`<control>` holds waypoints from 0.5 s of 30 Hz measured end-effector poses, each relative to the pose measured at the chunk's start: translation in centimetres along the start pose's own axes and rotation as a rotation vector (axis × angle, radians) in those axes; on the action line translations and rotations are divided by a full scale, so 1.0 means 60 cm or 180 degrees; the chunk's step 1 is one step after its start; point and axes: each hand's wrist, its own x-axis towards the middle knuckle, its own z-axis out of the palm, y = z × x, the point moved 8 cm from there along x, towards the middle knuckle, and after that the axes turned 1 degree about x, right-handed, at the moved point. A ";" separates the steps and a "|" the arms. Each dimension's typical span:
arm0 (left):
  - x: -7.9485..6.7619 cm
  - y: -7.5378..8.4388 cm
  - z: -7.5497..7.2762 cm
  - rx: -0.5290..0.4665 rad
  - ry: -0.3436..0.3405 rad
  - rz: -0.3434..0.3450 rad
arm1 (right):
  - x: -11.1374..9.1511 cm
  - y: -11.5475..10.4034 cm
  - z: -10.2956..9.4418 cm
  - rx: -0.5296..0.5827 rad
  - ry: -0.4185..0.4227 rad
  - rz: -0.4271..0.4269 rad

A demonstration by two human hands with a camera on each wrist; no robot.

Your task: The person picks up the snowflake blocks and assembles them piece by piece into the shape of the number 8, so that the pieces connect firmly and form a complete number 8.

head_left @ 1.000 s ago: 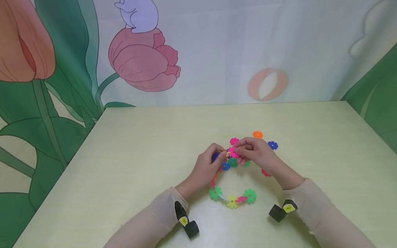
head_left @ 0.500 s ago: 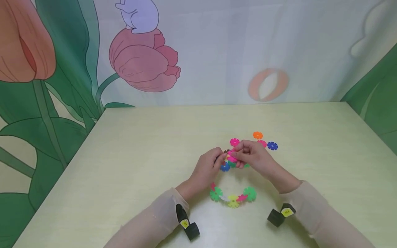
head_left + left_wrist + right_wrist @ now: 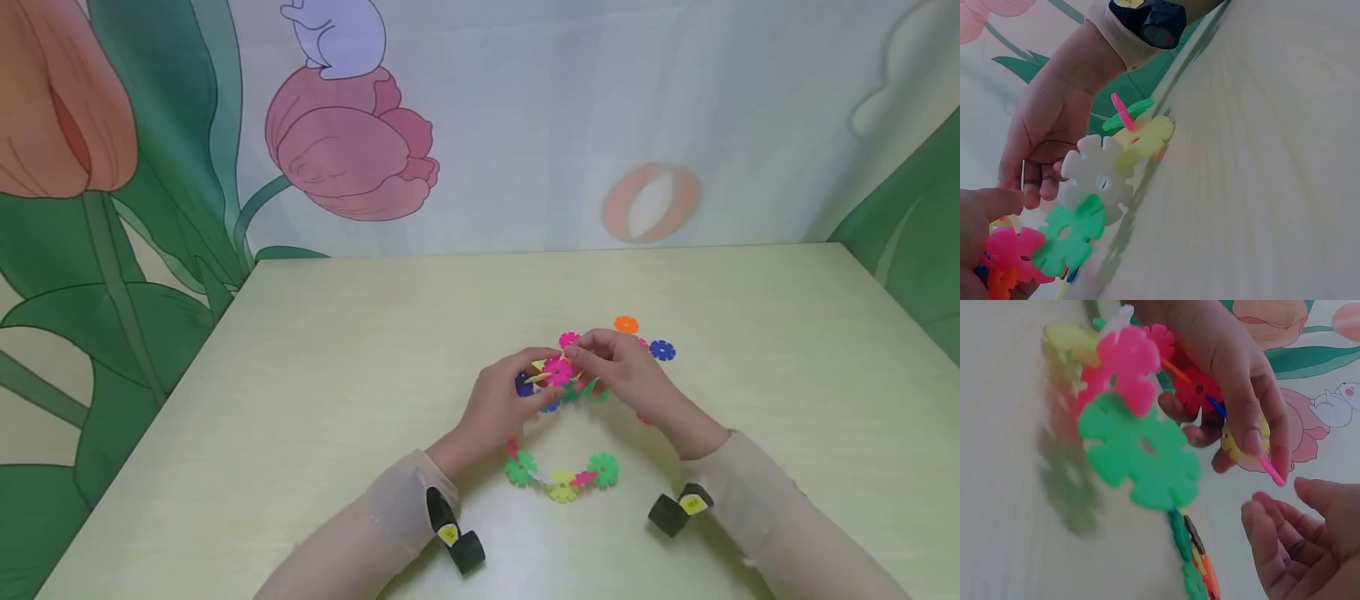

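My left hand [image 3: 491, 398] grips one end of a curved chain of interlocking flower-shaped plastic discs. At that end, in the head view, are a dark blue disc [image 3: 524, 384] and a pink disc [image 3: 557, 372]. The right wrist view shows the left thumb over a yellow disc [image 3: 1233, 447], with a pink disc [image 3: 1272, 471] seen edge-on at the index fingertip. My right hand [image 3: 630, 382] hovers beside this end; its thumb and fingers stand apart with nothing between them in the right wrist view. The chain's other end, a green disc [image 3: 603, 470], curves toward me.
Loose flower discs lie on the table [image 3: 360, 350] behind and around the right hand, among them an orange disc [image 3: 626, 324] and a blue disc [image 3: 662, 350]. Several more are partly hidden under the hands. A printed cloth [image 3: 510, 125] stands behind the table.
The right fingers, earlier pinching the pink disc against the chain, have let go and drawn slightly away. The left thumb and index finger have spread around the pink disc, which now faces the head camera.
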 end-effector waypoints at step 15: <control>0.001 -0.012 -0.009 0.0013 0.0056 -0.0287 | 0.055 0.001 0.025 -0.2158 -0.0270 -0.0038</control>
